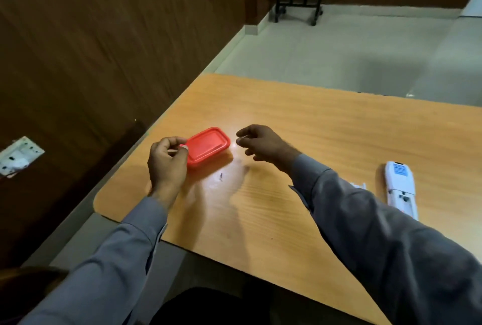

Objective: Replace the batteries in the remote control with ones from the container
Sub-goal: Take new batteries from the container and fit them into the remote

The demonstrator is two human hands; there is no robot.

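Red container (pixel 208 146) lid on, on desk (pixel 313 126) near left edge. Left hand (pixel 167 160) at its near-left corner, fingers (pixel 182 148) curled, touching lid rim. Right hand (pixel 260 143) hovers just right of container, fingers loosely curled, holding nothing. Remote (pixel 400 189) face-down at far right, batt. compartment open, well apart from container.

We have one view only, from the head camera, worn by the person and looking forward and down. Wide-angle: the counter (pixel 300 129) edges bow. Both sleeves enter from the bottom edge; left hand (pixel 167 160) and right hand (pixel 260 143) sit mid-frame, fairly near. Floor (pixel 339 45) and wall beyond the hands.
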